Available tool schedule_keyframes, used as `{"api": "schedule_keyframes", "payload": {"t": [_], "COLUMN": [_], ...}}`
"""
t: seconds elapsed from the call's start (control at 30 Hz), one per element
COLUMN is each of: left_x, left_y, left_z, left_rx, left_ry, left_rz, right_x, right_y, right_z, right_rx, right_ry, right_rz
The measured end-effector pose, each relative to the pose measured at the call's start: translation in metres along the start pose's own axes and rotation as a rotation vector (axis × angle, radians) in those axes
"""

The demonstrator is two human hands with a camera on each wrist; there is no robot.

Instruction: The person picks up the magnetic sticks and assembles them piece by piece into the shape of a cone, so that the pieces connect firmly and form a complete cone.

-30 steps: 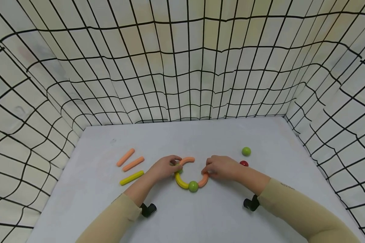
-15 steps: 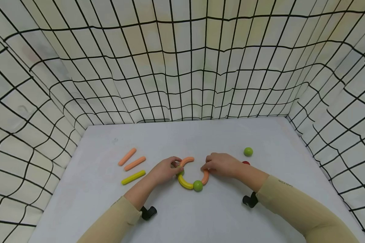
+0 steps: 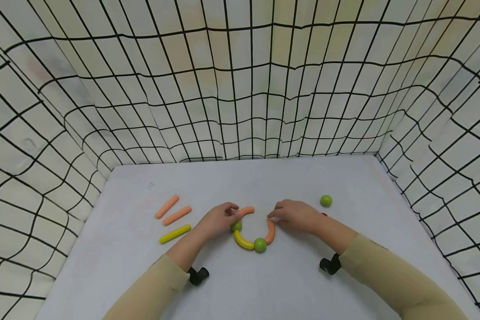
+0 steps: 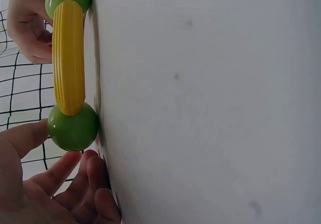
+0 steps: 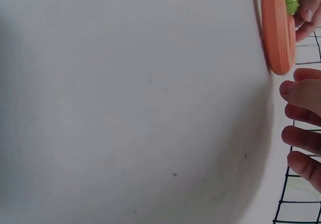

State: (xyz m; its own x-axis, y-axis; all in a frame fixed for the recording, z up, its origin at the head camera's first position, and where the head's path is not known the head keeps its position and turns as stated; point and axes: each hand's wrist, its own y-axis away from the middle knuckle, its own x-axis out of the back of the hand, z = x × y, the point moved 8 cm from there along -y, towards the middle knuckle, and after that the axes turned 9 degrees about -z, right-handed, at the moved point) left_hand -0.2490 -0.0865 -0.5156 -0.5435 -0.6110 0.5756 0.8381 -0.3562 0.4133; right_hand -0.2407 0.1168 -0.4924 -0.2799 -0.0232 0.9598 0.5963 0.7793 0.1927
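Left hand (image 3: 219, 221): curving around a green ball (image 3: 236, 226), grip unclear
Right hand (image 3: 294, 215): hanging loose beside a curved orange piece (image 3: 270, 232)
Yellow piece (image 3: 243, 240): bridging that ball and a second ball (image 3: 260, 245)

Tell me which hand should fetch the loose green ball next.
Right, I'd say: the right hand holds nothing and is nearer the loose green ball; the left hand is farther off, beside another green ball.
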Motion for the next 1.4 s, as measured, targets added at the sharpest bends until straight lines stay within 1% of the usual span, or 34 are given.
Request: {"api": "schedule_keyframes", "payload": {"t": [0.17, 0.33, 0.53, 0.73, 0.87, 1.1, 1.27, 1.4], "left_x": [0.002, 0.003, 0.002, 0.001, 0.000, 0.000, 0.000, 0.000], "left_y": [-0.007, -0.013, -0.018, -0.023, -0.025, -0.025, -0.025, -0.025], "left_z": [0.001, 0.004, 0.008, 0.008, 0.008, 0.007, 0.005, 0.006], "left_rx": [-0.009, -0.014, -0.018, -0.020, -0.019, -0.008, -0.006, -0.011], "left_ry": [0.005, 0.003, -0.022, -0.022, -0.021, -0.034, -0.018, -0.015], "left_rz": [0.000, -0.006, -0.022, -0.043, -0.058, -0.070, -0.078, -0.081], "right_x": [0.007, 0.019, 0.027, 0.031, 0.028, 0.015, 0.007, 0.001], "right_y": [0.006, 0.018, 0.037, 0.065, 0.085, 0.112, 0.122, 0.125], "right_z": [0.013, 0.029, 0.056, 0.088, 0.108, 0.131, 0.138, 0.142], "right_rx": [-0.074, -0.148, -0.268, -0.407, -0.475, -0.535, -0.578, -0.589], "right_ry": [-0.054, -0.158, -0.259, -0.351, -0.388, -0.422, -0.433, -0.443], "right_rz": [0.013, 0.046, 0.092, 0.139, 0.172, 0.215, 0.210, 0.205]}}
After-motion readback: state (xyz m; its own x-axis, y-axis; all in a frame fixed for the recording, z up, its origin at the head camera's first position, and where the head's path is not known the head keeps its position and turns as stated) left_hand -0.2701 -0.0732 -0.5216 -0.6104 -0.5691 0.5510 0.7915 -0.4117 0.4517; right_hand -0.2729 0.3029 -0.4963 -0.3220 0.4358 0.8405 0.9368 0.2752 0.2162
